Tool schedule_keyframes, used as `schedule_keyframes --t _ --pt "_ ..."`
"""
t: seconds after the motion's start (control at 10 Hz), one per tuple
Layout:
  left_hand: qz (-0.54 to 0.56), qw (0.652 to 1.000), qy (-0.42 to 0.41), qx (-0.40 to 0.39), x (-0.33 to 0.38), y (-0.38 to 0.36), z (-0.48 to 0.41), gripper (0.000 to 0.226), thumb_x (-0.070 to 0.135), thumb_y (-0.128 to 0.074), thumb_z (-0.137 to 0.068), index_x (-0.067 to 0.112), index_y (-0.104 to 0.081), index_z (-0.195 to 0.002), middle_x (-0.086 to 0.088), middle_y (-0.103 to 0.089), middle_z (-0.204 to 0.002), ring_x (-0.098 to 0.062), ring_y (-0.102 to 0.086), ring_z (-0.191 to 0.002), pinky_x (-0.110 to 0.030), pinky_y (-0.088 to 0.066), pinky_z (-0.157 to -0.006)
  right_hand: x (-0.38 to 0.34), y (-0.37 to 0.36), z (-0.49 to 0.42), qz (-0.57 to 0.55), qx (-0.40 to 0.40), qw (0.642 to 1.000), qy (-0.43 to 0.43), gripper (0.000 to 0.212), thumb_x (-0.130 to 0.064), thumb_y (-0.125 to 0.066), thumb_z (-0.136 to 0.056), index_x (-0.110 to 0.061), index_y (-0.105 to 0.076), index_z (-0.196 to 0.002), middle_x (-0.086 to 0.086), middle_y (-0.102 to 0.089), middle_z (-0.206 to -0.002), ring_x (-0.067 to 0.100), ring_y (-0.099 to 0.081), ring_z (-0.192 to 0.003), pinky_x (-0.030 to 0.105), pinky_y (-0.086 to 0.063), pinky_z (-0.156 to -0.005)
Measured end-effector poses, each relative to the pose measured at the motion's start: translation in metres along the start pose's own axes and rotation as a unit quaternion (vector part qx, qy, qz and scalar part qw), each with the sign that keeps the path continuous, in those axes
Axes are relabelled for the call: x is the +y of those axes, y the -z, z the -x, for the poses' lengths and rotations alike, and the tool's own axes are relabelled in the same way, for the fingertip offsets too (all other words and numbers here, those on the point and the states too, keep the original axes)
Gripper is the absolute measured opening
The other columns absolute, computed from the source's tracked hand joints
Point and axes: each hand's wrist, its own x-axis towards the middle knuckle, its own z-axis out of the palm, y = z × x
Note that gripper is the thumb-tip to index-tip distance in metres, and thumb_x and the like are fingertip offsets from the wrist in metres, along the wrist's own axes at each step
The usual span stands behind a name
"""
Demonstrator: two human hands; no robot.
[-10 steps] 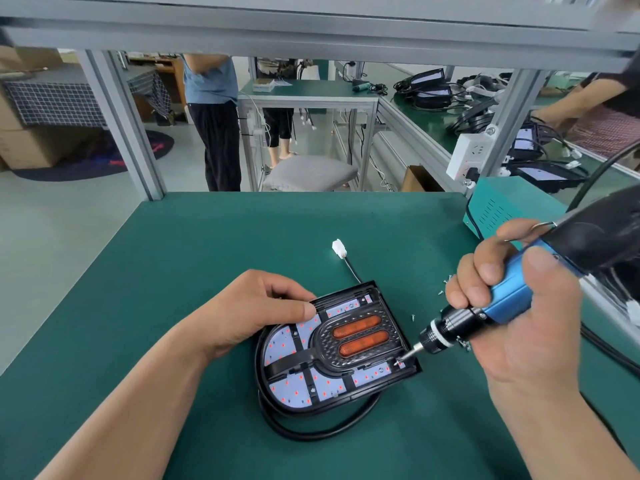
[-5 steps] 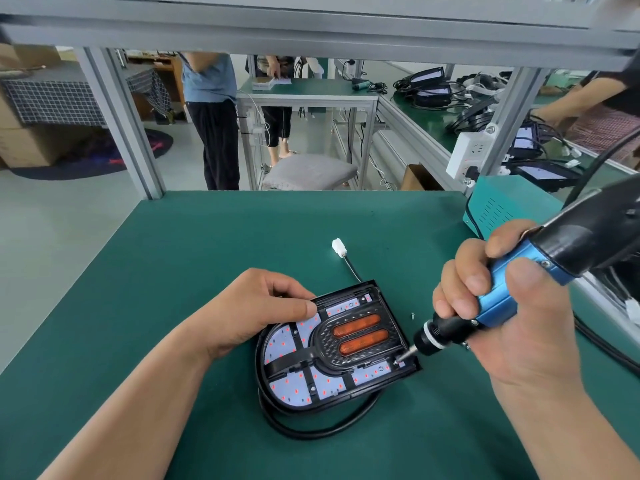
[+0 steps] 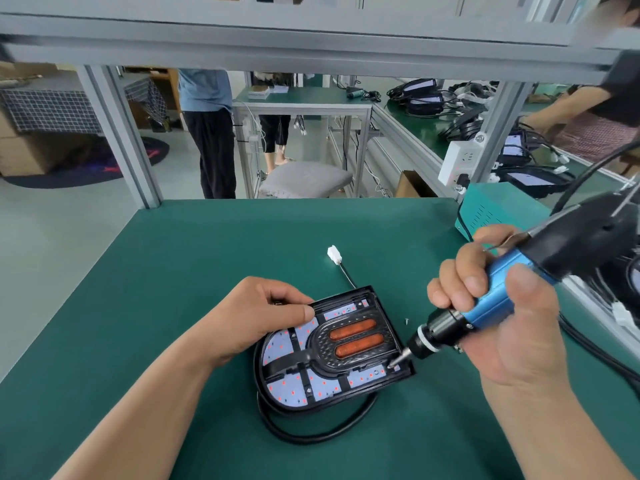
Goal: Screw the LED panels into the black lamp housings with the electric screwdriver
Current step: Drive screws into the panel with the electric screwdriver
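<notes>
On table [image 3: 173,289]: L hand [image 3: 256,317] fingers curled, pinning lamp housing [image 3: 398,336]; R hand [image 3: 502,320] gripping electric screwdriver [image 3: 460,322], bit at near-right corner screw. Next: drive w/ steady downward pressure.

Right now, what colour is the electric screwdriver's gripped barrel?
Blue, on the electric screwdriver; head view shows it best.

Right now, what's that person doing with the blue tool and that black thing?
A person is screwing an LED panel into a black lamp housing on the green table. Their left hand holds the housing by its far left corner, and their right hand grips the electric screwdriver, its bit down at the near right corner.
</notes>
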Motion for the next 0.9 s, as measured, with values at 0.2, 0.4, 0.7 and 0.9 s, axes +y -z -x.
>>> schedule_keyframes --t 0.2,0.4,0.7,0.9 --pt "-0.005 1.0 -0.001 -0.013 0.001 0.001 0.0 0.036 0.04 -0.088 -0.068 0.016 -0.085 -0.094 -0.01 -0.081 -0.094 -0.017 -0.075 -0.084 -0.032 -0.059 -0.085 -0.013 0.014 -0.006 -0.014 0.09 0.995 0.051 0.044 -0.059 -0.076 -0.085 -0.025 -0.063 -0.11 -0.011 -0.045 -0.076 0.005 -0.044 -0.061 0.023 -0.047 -0.065" --pt "-0.005 1.0 -0.007 -0.015 0.001 0.002 0.0 0.034 0.039 -0.088 -0.071 0.016 -0.085 -0.096 -0.012 -0.081 -0.097 -0.018 -0.075 -0.086 -0.033 -0.059 -0.088 -0.114 0.114 -0.091 0.015 0.218 0.973 0.074 0.033 -0.055 -0.073 -0.091 -0.026 -0.063 -0.104 -0.008 -0.051 -0.075 0.008 -0.049 -0.058 0.023 -0.05 -0.061" --pt "0.019 0.999 -0.003 -0.025 0.002 0.008 0.002 0.031 0.031 -0.085 -0.077 0.011 -0.084 -0.101 -0.018 -0.08 -0.101 -0.026 -0.076 -0.089 -0.04 -0.062 -0.088 -0.088 0.098 -0.005 0.247 0.23 0.936 -0.102 0.031 -0.052 -0.074 -0.09 -0.024 -0.062 -0.095 0.001 -0.06 -0.072 0.016 -0.056 -0.053 0.029 -0.054 -0.05" --pt "0.026 0.999 -0.001 -0.024 0.001 0.008 0.001 0.041 0.036 -0.089 -0.072 0.01 -0.084 -0.103 -0.021 -0.08 -0.103 -0.031 -0.075 -0.091 -0.047 -0.06 -0.093 -0.086 0.133 0.005 0.488 0.168 0.822 -0.241 0.06 -0.082 -0.086 -0.06 -0.03 -0.071 -0.088 0.007 -0.073 -0.075 0.024 -0.07 -0.055 0.037 -0.06 -0.05"
